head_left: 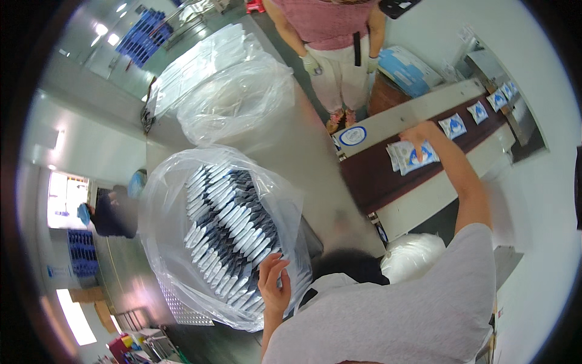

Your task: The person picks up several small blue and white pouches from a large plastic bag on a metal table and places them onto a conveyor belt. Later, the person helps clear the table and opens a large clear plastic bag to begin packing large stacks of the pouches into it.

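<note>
My left hand [274,285] rests with fingers curled on the packets [233,233] that fill the clear bag [170,200] on the bench [303,151], and my right hand [418,136] presses one flat white-and-blue packet [412,156] onto the dark belt [388,176]; judging by four packets already spaced up the belt and the bag nearly full, most of the feeding remains. The belt's near stretch lies bare between its pale rails, while another person [339,36] stands close beyond the bench.

Clear glossy plastic bag [176,200]; glossy packets [233,224]; matt dark belt [376,176]; brushed metal table [303,158].
</note>
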Tool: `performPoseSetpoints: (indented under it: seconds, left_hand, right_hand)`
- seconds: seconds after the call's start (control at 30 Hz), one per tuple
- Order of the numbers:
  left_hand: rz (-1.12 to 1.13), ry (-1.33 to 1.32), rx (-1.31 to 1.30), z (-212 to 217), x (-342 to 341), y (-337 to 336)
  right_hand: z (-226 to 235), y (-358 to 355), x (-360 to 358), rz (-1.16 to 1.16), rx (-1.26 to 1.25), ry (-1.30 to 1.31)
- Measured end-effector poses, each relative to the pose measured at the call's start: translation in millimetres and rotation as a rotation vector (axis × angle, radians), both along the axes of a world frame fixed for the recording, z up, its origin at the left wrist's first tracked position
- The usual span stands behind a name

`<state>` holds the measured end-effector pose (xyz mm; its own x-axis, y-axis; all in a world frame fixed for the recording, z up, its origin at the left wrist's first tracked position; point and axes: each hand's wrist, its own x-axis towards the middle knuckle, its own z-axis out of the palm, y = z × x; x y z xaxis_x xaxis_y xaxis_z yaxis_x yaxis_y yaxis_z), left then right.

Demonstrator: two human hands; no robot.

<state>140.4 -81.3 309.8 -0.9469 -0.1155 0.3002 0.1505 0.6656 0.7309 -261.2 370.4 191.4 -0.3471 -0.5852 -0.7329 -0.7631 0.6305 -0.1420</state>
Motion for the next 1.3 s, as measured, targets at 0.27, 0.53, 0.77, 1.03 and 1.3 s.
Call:
performPoseSetpoints:
  seconds: [0.27,0.53,0.77,1.03,1.3]
  left_hand:
    - [0.202,0.063,-0.203,32,3,-75]
    - [0.434,0.076,-0.777,88,-70,-216]
    - [0.752,-0.422,-0.859,49,-109,-333]
    - [0.655,-0.154,-0.526,44,-130,-394]
    - [0.34,-0.126,0.032,43,-89,-396]
  right_hand:
    - [12,-63,103,-0.177,-0.066,0.247]
    - [31,-124,176,-0.991,-0.926,-0.258]
    - [107,-333,195,-0.369,-1.235,-0.689]
    - [114,-617,141,0.085,-0.8,0.568]
    - [50,-727,202,0.299,-0.417,0.318]
